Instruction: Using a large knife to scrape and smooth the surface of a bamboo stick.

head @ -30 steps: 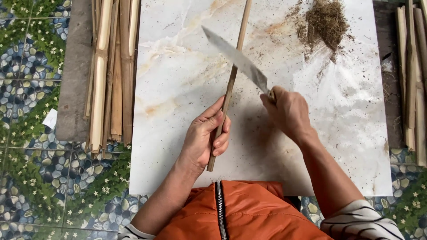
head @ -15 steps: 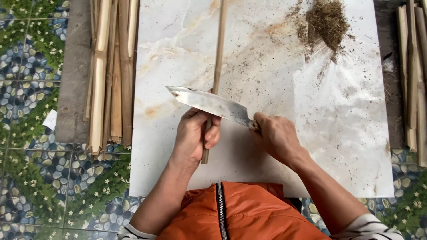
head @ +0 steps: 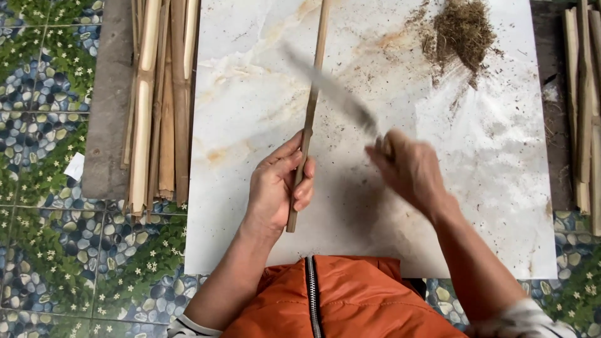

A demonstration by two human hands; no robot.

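The thin bamboo strip [head: 311,106] lies on the pale marbled slab [head: 250,94] with its long axis running almost straight away from the person, tilted slightly so the far end leans right and runs off the top edge of the view. Its near end sits in the left hand [head: 275,188], whose fingers [head: 305,186] are curled closed around the strip, thumb on the left side. The knife [head: 335,94], motion-blurred, crosses the strip at a slant just beyond that hand, its blade reaching up and left across the bamboo; the right hand [head: 410,169] is wrapped closed on the handle, to the right of the strip and slightly farther out than the left. A heap of brown shavings [head: 463,31] sits at the slab's far right corner. Bundles of bamboo slats [head: 159,100] lie along the left edge, more [head: 585,106] along the right.
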